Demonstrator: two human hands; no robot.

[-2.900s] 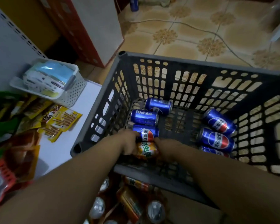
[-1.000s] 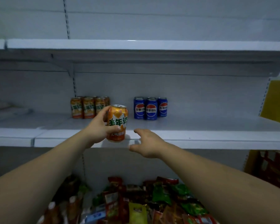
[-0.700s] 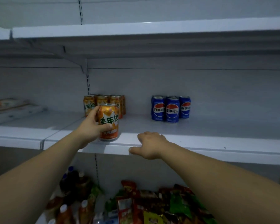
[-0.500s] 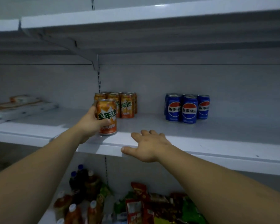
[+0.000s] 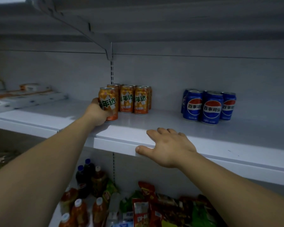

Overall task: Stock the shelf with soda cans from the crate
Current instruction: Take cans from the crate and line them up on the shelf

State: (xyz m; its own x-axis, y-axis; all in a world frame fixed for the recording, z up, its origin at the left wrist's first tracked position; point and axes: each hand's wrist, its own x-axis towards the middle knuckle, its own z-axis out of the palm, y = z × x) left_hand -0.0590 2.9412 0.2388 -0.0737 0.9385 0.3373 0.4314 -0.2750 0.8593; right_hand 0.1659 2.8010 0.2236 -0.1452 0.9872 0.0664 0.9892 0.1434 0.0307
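Holding orange can (image 5: 108,97) on shelf (image 5: 156,122), L hand (image 5: 96,114)

Two bare forearms stretch up and forward, the left from the lower left corner and the right from the lower right. The left hand (image 5: 96,113) is wrapped round the lower left side of an upright orange metal soda can with green lettering (image 5: 108,102). The right hand (image 5: 170,147) lies palm down, its fingers (image 5: 162,131) straight and slightly spread on the white metal shelf board (image 5: 121,140), thumb pointing left along its front lip.
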